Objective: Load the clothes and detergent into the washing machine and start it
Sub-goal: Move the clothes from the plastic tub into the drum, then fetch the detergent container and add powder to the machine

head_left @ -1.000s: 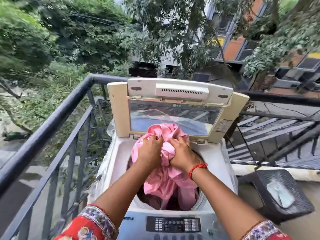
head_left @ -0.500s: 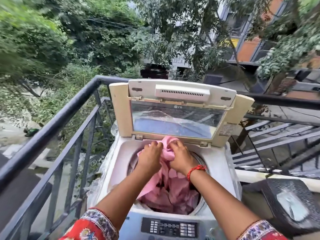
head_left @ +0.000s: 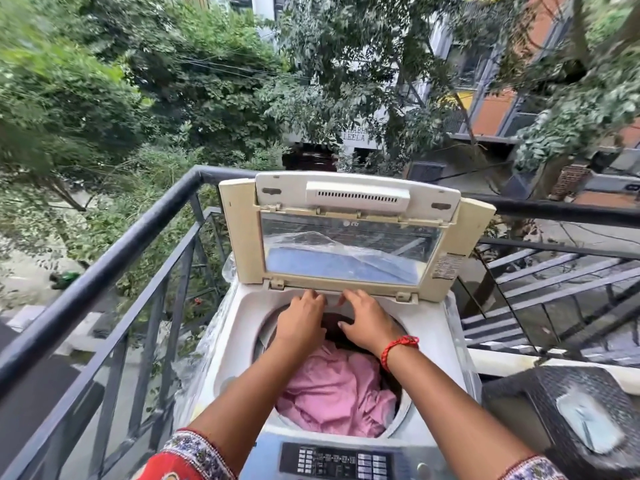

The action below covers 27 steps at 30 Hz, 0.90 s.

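A top-loading washing machine [head_left: 242, 327] stands on a balcony with its lid [head_left: 242, 237] raised upright. Pink cloth [head_left: 332, 400] lies bunched inside the drum, with something dark behind it. My left hand [head_left: 303, 318] and my right hand [head_left: 369, 322] hover side by side over the far rim of the drum, palms down, fingers spread, holding nothing. A red thread band circles my right wrist. The control panel [head_left: 337, 462] with its buttons sits at the near edge. No detergent is in view.
A black metal railing [head_left: 114, 258] runs along the left and behind the machine. A dark woven stool [head_left: 540, 410] with a pale object on it stands at the right. Clear plastic wrap clings to the machine's left side. Trees and buildings lie beyond.
Both hands gripped the pink cloth above the drum, pushed it down inside, then let go. They now rest open over the far rim.
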Each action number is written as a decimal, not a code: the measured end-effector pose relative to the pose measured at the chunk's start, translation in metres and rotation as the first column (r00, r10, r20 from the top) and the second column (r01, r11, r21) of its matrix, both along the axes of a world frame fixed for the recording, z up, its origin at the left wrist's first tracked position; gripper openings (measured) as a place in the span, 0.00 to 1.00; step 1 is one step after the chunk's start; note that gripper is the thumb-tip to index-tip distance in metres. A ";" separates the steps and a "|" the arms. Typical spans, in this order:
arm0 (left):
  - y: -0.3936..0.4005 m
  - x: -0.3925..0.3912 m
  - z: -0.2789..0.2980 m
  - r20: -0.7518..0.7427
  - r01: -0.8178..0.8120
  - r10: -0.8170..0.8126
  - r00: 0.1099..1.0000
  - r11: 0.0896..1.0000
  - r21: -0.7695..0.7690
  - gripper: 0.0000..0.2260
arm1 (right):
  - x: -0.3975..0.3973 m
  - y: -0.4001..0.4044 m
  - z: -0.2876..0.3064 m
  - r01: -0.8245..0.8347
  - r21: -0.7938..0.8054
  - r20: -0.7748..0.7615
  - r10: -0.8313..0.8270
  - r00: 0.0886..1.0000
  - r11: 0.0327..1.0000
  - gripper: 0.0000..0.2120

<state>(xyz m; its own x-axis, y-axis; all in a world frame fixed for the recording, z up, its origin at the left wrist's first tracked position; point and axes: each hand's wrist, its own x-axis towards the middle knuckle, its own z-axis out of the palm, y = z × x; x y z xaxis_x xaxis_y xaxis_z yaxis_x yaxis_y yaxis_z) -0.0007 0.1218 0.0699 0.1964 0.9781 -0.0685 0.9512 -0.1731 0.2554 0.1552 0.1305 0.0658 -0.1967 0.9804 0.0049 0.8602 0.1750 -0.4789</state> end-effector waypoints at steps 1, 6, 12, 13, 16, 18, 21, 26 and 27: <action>-0.001 0.001 -0.002 -0.008 0.003 -0.004 1.000 1.000 -0.012 0.19 | 0.002 -0.001 -0.001 0.002 -0.011 0.015 -0.002 1.000 1.000 0.17; -0.009 0.008 -0.022 0.012 0.016 -0.015 1.000 0.995 -0.101 0.15 | 0.018 -0.012 -0.008 0.004 -0.049 0.085 0.000 0.996 0.999 0.15; -0.018 0.012 -0.051 0.046 0.022 -0.014 0.999 0.983 -0.182 0.11 | 0.046 -0.027 -0.021 0.044 -0.111 0.071 -0.036 0.997 0.993 0.14; -0.018 0.012 -0.058 0.083 0.018 0.000 0.997 0.978 -0.206 0.11 | 0.051 -0.030 -0.025 0.066 -0.137 0.063 -0.058 0.996 0.988 0.11; -0.017 0.015 -0.074 0.225 -0.004 0.074 0.971 0.955 -0.296 0.14 | 0.059 -0.031 -0.046 0.160 -0.298 -0.051 -0.183 0.982 0.941 0.08; -0.010 0.015 -0.087 0.316 -0.059 0.177 0.932 0.935 -0.349 0.16 | 0.061 -0.026 -0.064 0.240 -0.432 -0.173 -0.341 0.924 0.870 0.10; 0.004 0.019 -0.096 0.387 -0.179 0.363 0.848 0.882 -0.435 0.16 | 0.055 -0.017 -0.078 0.273 -0.708 -0.371 -0.672 0.641 0.652 0.06; 0.038 0.040 -0.110 0.603 -0.171 0.745 0.285 0.659 -0.733 0.14 | 0.040 0.013 -0.100 0.070 -0.879 -0.473 -0.880 -0.029 0.471 0.03; 0.046 0.047 -0.112 0.597 -0.109 0.793 0.121 0.608 -0.786 0.12 | 0.036 0.022 -0.107 0.042 -0.889 -0.457 -0.878 -0.143 0.456 0.03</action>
<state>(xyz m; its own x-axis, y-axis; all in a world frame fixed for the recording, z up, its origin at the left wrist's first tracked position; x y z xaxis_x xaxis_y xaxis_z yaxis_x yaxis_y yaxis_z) 0.0458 0.1675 -0.0420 -0.0154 0.7488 -0.6626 -0.1183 0.6566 0.7449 0.1907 0.1525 -0.0409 0.0741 0.6194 -0.7815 -0.5893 -0.6050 -0.5354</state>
